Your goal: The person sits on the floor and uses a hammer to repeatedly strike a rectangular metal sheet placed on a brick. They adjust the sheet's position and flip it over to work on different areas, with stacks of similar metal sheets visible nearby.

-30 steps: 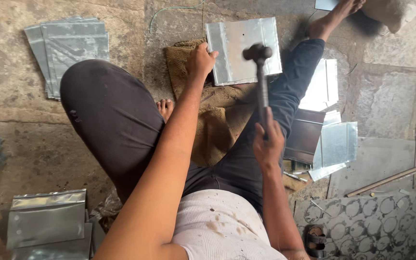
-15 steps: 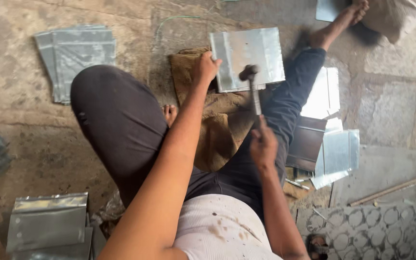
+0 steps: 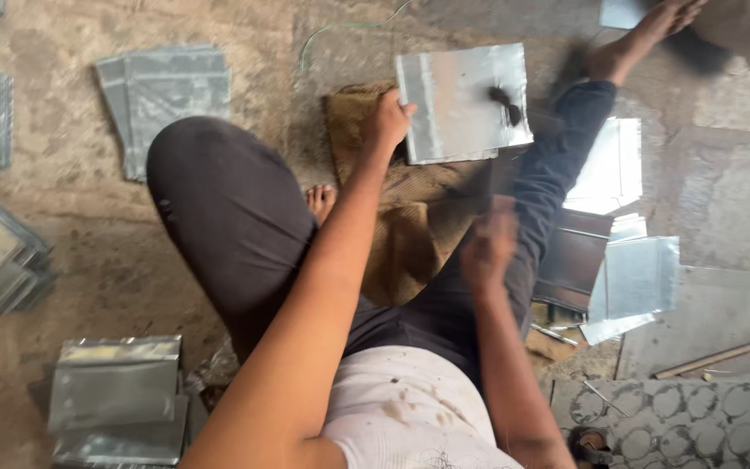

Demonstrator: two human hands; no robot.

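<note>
In the head view, the left hand (image 3: 385, 122) pinches the left edge of a shiny metal sheet (image 3: 462, 100) lying flat on brown sacking (image 3: 410, 226) on the floor. The right hand (image 3: 490, 243) is wrapped around a blurry hammer (image 3: 501, 130); its handle points away, head on the sheet.

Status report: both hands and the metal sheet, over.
Left hand grips sheet edge. Right hand holds hammer, blurred; head on sheet. Sheet lies on brown cloth. Nothing in the way.

Metal sheets (image 3: 614, 165) crowding right side
</note>
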